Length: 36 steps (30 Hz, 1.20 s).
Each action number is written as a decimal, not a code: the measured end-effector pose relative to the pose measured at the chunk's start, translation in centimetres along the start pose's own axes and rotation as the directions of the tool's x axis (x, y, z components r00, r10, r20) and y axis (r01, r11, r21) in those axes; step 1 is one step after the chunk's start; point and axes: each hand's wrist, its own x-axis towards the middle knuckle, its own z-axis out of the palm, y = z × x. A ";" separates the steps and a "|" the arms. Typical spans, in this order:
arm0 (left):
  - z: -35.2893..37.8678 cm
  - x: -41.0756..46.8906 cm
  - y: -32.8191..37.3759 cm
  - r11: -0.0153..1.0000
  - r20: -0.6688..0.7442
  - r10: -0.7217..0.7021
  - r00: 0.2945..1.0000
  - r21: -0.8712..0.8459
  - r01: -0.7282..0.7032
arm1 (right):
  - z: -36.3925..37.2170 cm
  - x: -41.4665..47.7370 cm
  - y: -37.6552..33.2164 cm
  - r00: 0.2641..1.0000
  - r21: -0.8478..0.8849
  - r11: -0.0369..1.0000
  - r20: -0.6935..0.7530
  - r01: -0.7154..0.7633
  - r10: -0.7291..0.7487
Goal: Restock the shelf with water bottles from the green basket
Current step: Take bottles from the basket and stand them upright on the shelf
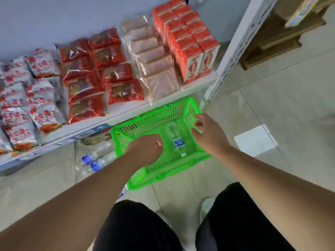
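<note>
A bright green plastic basket sits on the floor below the shelf. One clear water bottle with a blue label lies inside it, cap toward me. My left hand hovers over the basket's left side, fingers curled with nothing visibly in them. My right hand grips the basket's right rim. Two more water bottles with blue labels lie on the bottom shelf, left of the basket.
The white shelf above carries red and silver snack bags, pink packs and red boxes. A white perforated upright stands at the right. Tiled floor extends right; cardboard boxes sit at far right. My legs and shoes are below.
</note>
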 end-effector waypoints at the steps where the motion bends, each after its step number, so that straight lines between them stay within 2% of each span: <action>1: 3.0 2.2 -1.2 1.000 0.031 -0.013 0.999 -0.002 0.013 | 2.0 1.1 2.0 1.000 0.001 1.000 -0.003 -0.007 0.007; 6: 14.8 11.2 -5.1 0.990 0.112 -0.114 0.987 -0.075 0.123 | 8.7 5.7 9.3 0.999 -0.050 0.998 -0.040 0.027 -0.029; 10: 19.9 17.3 -5.7 0.968 0.230 -0.140 0.963 -0.172 0.182 | 11.1 8.4 11.5 0.999 -0.074 0.996 -0.016 0.040 -0.042; 15: 23.8 23.3 -5.5 0.881 0.251 -0.253 0.935 -0.339 0.329 | 12.3 10.7 11.8 0.996 -0.089 0.993 0.027 0.084 -0.081; 21: 29.7 24.3 -4.6 0.730 0.414 -0.277 0.867 -0.495 0.470 | 12.1 9.6 12.4 0.988 -0.117 0.988 0.129 0.096 -0.080; 26: 31.6 25.5 -4.2 0.600 0.437 -0.265 0.860 -0.623 0.502 | 11.9 8.3 13.4 0.971 -0.124 0.986 0.224 0.111 -0.081; 29: 31.9 25.9 -3.8 0.544 0.394 -0.322 0.861 -0.667 0.509 | 11.6 8.3 13.8 0.968 -0.118 0.987 0.236 0.111 -0.081; 33: 30.3 24.4 -2.9 0.515 0.379 -0.249 0.891 -0.728 0.454 | 11.5 8.5 13.7 0.964 -0.120 0.985 0.250 0.121 -0.088; 36: 29.7 23.5 -3.8 0.492 0.388 -0.292 0.874 -0.723 0.485 | 11.4 8.9 13.3 0.955 -0.144 0.980 0.280 0.140 -0.096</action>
